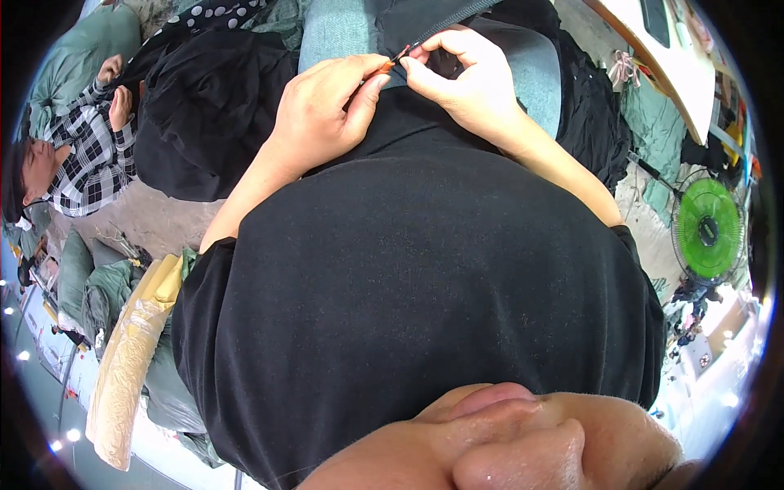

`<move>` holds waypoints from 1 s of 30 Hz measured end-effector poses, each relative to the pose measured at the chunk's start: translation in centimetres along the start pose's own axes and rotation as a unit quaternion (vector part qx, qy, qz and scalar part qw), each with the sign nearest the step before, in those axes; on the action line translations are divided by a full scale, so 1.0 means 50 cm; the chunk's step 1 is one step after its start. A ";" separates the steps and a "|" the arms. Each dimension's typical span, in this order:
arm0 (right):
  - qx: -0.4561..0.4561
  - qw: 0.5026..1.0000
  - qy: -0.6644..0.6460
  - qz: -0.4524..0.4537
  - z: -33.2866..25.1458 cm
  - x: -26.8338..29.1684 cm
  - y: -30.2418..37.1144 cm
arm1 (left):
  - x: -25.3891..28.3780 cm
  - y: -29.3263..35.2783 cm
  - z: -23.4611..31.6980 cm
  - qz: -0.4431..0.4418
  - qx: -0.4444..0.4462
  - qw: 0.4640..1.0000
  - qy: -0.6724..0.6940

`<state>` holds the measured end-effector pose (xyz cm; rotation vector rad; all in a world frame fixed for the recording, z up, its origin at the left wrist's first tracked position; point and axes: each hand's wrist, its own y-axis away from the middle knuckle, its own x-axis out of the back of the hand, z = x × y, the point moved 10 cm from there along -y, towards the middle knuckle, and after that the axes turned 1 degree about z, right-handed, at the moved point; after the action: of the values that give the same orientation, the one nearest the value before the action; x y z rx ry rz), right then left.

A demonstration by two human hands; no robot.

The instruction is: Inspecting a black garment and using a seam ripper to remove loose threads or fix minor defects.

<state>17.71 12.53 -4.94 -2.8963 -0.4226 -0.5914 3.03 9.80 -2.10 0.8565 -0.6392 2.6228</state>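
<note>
Examining a dark cloth (412, 18) lying between the knees (333, 37).
At far left, a person (86, 155) in a checked shirt is showing; the left hand (318, 102) is pinching a small orange item (389, 66), kind unclear, near the cloth; the right hand (469, 73) is holding its fingers narrow alongside, grip indeterminable; a green fan (709, 229) is standing far right.

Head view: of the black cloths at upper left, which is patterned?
The topmost dotted cloth, with white spots; the large black bundle below it looks plain.

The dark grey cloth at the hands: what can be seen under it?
Pale blue trousers show past both sides of the dark grey cloth; what lies directly beneath it is covered.
</note>
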 end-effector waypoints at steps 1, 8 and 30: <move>0.000 1.000 0.000 0.000 -0.003 0.002 -0.001 | 0.000 0.001 0.002 0.006 -0.012 1.000 0.000; 0.044 0.998 0.032 -0.026 -0.037 0.008 0.002 | 0.012 0.003 0.024 0.048 -0.067 0.996 0.025; 0.058 0.998 -0.011 -0.023 -0.032 0.007 0.011 | 0.008 0.005 0.034 0.051 -0.022 0.997 0.044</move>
<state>17.60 11.79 -3.40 -2.7914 -0.5114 -0.5241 3.43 8.81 -0.69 0.7080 -0.7322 2.7080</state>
